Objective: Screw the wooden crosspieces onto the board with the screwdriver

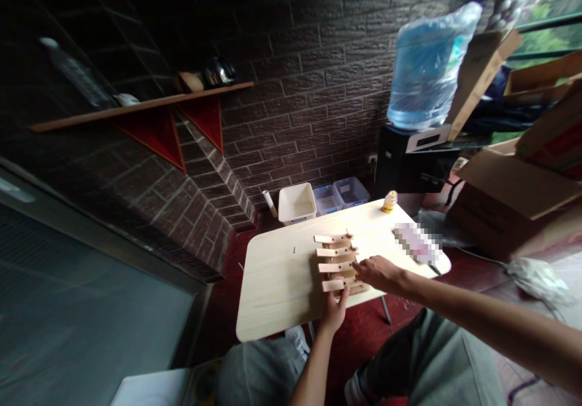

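A small wooden assembly (337,267) with several pale parallel slats stands on the light wooden table (273,285). Dark dots, like screw heads or holes, mark the slats. My left hand (335,312) grips the near end of the assembly, thumb and fingers apart around the nearest slat. At the right end of the slats, my right hand (375,271) is closed in a pinch. Whatever lies between its fingertips is too small to make out. A small dark screw-like piece (294,250) lies on the table left of the assembly.
A small yellow-labelled bottle (390,202) stands at the table's far right corner, behind a pixelated pinkish item (417,242). Beyond the far edge are a white bin (297,202) and blue-grey tubs (351,193). A water dispenser (404,157) and cardboard boxes (509,206) stand right.
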Available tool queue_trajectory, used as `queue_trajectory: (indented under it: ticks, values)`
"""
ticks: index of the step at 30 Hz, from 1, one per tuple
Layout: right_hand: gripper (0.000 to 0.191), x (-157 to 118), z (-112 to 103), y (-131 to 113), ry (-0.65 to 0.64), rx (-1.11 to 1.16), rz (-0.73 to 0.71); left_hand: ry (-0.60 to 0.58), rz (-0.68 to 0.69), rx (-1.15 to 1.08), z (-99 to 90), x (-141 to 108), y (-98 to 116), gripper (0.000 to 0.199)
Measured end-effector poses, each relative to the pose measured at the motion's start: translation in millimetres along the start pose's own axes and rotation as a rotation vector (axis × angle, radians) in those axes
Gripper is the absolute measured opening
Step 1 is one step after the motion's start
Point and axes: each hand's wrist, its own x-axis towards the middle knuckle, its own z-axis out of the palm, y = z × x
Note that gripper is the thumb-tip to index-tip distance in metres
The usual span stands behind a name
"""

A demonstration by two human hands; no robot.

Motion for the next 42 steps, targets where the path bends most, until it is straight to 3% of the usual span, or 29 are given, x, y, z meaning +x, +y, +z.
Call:
queue_trajectory:
  ticks: [8, 14, 20, 27, 32, 38, 42]
  values:
    - [0.024, -0.5, 13.3, 6.0, 0.043, -0.03, -0.153, 0.026, -0.004, -0.017, 7.5, 2.7, -9.2, 0.049]
    - [0.017, 8.7, 22.2, 16.0, -0.001, 0.001, -0.137, -0.006, 0.035, 0.013, 5.1, 3.9, -13.7, 0.046]
    - [0.02, -2.4, 22.1, 17.5, 0.017, -0.042, -0.084, -0.038, 0.013, -0.01, 2.7, 3.8, -9.2, 0.046]
    - [0.027, -3.9, 25.0, 14.5, 0.057, -0.071, -0.213, -0.019, -0.004, -0.031, 1.7, 2.0, -6.3, 0.047]
    - [0.021, 4.0, 24.2, 9.9, 0.041, -0.015, -0.176, -0.015, -0.012, -0.021, -0.9, 0.9, -1.6, 0.047]
    - [0.026, 2.5, 17.9, 1.1, 0.002, -0.019, -0.014, -0.018, -0.001, -0.013, -3.6, 0.9, 5.1, 0.046]
    - [0.031, -1.5, 11.5, 0.9, 0.023, -0.003, -0.085, 0.011, -0.01, -0.05, -3.1, 0.9, 6.6, 0.047]
